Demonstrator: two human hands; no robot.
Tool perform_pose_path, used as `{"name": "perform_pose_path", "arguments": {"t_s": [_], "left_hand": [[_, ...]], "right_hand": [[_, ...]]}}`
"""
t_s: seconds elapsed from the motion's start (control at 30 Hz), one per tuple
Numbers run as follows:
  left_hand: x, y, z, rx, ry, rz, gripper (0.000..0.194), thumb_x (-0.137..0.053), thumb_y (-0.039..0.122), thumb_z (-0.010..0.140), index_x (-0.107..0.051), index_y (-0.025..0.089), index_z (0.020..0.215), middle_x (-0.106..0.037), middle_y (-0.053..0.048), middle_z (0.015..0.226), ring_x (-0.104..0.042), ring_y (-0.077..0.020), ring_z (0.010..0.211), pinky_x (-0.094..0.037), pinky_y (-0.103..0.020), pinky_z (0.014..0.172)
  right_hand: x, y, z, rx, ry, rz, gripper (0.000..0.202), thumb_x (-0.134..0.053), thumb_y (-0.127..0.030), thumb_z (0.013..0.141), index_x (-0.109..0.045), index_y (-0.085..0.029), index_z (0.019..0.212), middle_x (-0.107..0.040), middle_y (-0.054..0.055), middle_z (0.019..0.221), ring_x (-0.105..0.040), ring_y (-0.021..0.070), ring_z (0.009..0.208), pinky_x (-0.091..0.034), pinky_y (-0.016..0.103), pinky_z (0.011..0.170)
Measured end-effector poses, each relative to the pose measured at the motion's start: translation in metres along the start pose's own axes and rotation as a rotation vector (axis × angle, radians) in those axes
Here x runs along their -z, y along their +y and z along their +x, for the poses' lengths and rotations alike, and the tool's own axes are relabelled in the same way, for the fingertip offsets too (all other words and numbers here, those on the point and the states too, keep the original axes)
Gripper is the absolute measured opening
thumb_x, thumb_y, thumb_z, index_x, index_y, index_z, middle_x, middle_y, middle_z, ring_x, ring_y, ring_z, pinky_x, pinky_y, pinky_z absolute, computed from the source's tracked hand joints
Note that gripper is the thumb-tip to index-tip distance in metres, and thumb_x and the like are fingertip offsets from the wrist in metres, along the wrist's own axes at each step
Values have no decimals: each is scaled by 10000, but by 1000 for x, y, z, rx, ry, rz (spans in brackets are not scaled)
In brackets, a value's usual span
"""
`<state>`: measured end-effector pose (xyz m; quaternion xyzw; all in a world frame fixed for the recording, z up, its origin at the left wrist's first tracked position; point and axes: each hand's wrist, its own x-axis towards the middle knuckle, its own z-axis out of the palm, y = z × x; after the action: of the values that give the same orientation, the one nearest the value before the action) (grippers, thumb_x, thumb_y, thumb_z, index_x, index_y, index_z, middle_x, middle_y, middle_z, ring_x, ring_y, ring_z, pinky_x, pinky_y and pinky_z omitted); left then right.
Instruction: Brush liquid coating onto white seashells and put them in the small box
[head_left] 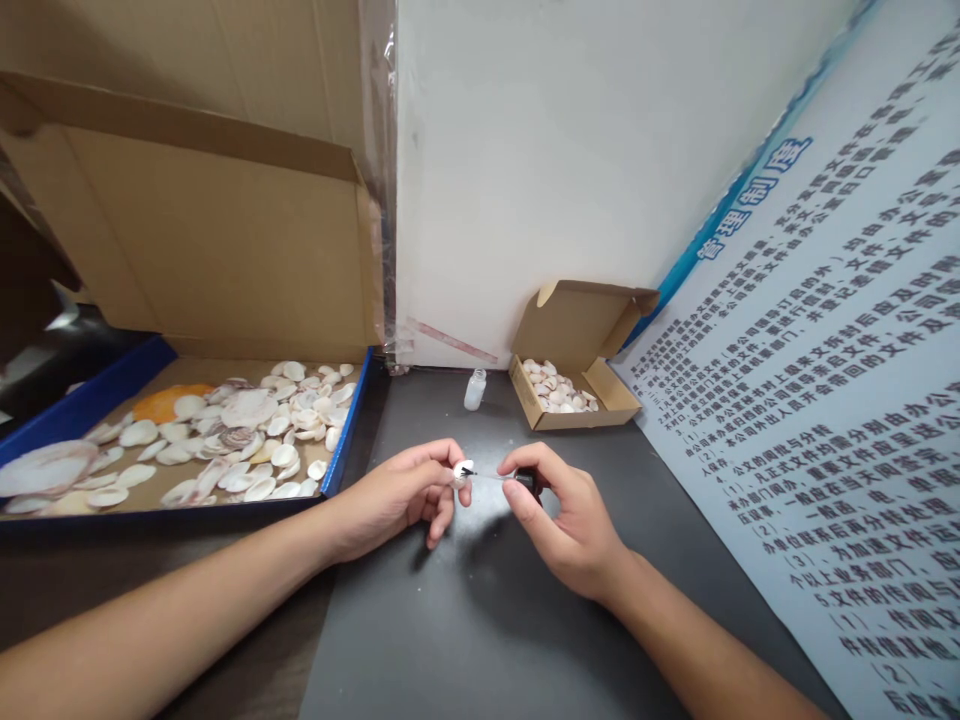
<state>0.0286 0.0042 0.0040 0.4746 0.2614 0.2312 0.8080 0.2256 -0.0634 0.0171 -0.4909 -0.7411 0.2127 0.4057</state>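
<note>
A small white seashell [463, 473] is pinched between the thumb and fingers of my left hand [409, 490]. My right hand [562, 510] grips a black-capped brush applicator [528, 483]. Its thin stem points left, and the dark bristles at the tip touch or nearly touch the shell. Part of the cap is hidden behind my right fingers. Beyond both hands, a small translucent bottle [475, 390] stands upright with no cap on it.
To the left, a blue-edged cardboard box [351, 420] with its lid raised holds many shells. A smaller open carton [551, 418] of shells stands at the back right. A white panel [585, 160] rises behind, and a printed sign [825, 420] slants along the right.
</note>
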Motion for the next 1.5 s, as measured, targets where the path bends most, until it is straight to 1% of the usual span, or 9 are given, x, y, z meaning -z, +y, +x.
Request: {"name": "perform_pose_path", "arguments": {"t_s": [0.3, 0.47, 0.53, 0.8, 0.93, 1.03, 1.23, 1.4, 1.5], "left_hand": [[0, 0, 0, 12, 2, 10, 93, -544, 239, 826, -467, 188, 835, -611, 6, 764, -520, -65, 440, -439, -194, 445], [0, 1, -1, 4, 2, 15, 88, -543, 224, 813, -466, 184, 822, -612, 2, 775, -520, -63, 442, -434, -193, 445], [-1, 1, -1, 3, 3, 17, 85, -538, 223, 815, -464, 184, 825, -612, 1, 776, -520, -64, 443, -435, -194, 445], [1, 0, 1, 15, -5, 16, 81, -524, 216, 822, -451, 186, 837, -616, 4, 776, -524, -66, 441, -437, -194, 446], [0, 1, 2, 12, -6, 17, 78, -527, 214, 821, -457, 183, 834, -610, 10, 767, -524, -65, 444, -437, -191, 447], [0, 0, 1, 6, -9, 15, 74, -528, 216, 821, -465, 179, 830, -610, 9, 770, -524, -63, 449, -441, -191, 452], [2, -1, 0, 10, -10, 14, 81, -530, 220, 821, -461, 182, 839, -613, 9, 766, -522, -64, 445, -437, -189, 451], [2, -1, 2, 1, -16, 14, 81, -536, 221, 821, -466, 180, 834, -616, 7, 769, -525, -65, 450, -437, -187, 450], [2, -1, 2, 3, -20, 13, 78, -532, 222, 825, -467, 179, 831, -619, 4, 763, -527, -67, 450, -439, -188, 450]], "right_hand": [[0, 0, -1, 19, -23, 6, 82, -511, -258, 927, -575, -214, 954, -567, -29, 650, -499, 116, 530, -411, 224, 504], [-1, -1, 1, -29, 71, -54, 29, -562, -236, 887, -570, -209, 883, -542, -34, 635, -477, 113, 521, -400, 228, 501], [-1, -2, 1, -31, 86, -56, 25, -564, -228, 885, -569, -207, 872, -540, -34, 639, -473, 111, 521, -401, 228, 505], [1, 1, -1, 43, 31, 22, 68, -496, -220, 940, -564, -213, 941, -549, -41, 659, -501, 104, 544, -423, 211, 540], [-1, 1, 0, 29, 23, 17, 38, -546, -224, 915, -560, -212, 949, -551, -44, 659, -504, 101, 539, -423, 202, 524], [-2, 1, 0, 12, 31, 5, 58, -578, -226, 898, -560, -212, 951, -541, -49, 646, -499, 101, 531, -418, 200, 512], [0, 0, -1, 43, 44, 25, 62, -498, -221, 942, -558, -218, 959, -549, -43, 662, -502, 100, 535, -425, 208, 530], [-1, 1, -1, 10, 28, 24, 77, -576, -227, 900, -549, -218, 973, -521, -61, 613, -495, 101, 515, -413, 199, 494], [-1, 1, -1, -4, 31, 21, 88, -587, -229, 893, -549, -218, 972, -518, -63, 606, -493, 101, 509, -409, 199, 487]]}}
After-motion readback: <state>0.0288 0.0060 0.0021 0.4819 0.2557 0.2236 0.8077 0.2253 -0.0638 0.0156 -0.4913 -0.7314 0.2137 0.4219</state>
